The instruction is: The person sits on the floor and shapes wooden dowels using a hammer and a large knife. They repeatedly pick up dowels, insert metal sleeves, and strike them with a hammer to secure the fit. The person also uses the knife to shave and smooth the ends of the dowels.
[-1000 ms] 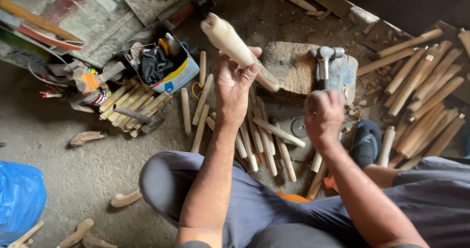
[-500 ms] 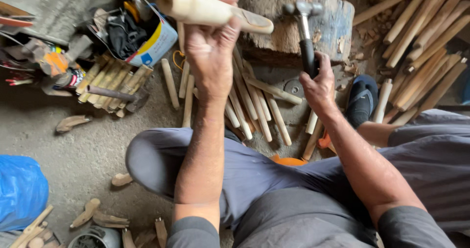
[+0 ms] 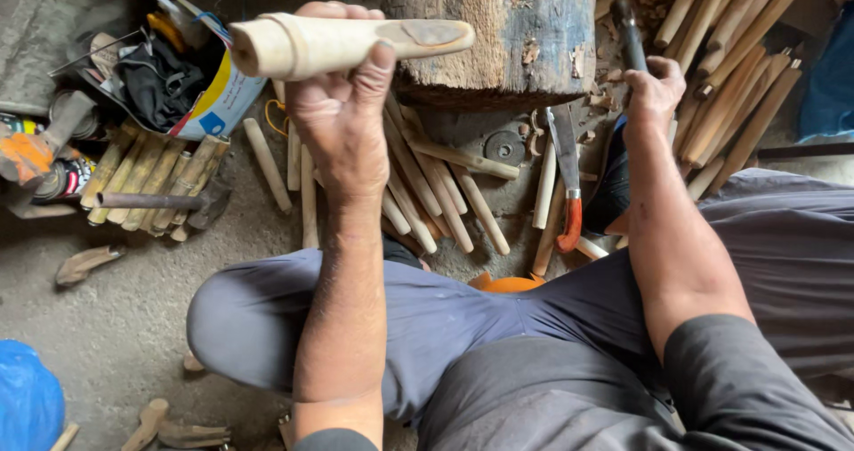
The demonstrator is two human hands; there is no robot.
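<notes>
Left hand (image 3: 342,117) is clamping a carved wooden handle (image 3: 347,42) near the chopping block (image 3: 498,33); right hand (image 3: 654,91) is gripping a dark tool handle (image 3: 630,37).

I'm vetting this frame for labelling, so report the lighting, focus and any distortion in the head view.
Head view: soft, even daylight with no glare and only faint shadows; the left hand and its carved wooden handle are sharp; the right hand gripping a dark tool handle is slightly softer; the wooden block bulges a little from wide-angle stretch near the top edge.
</notes>
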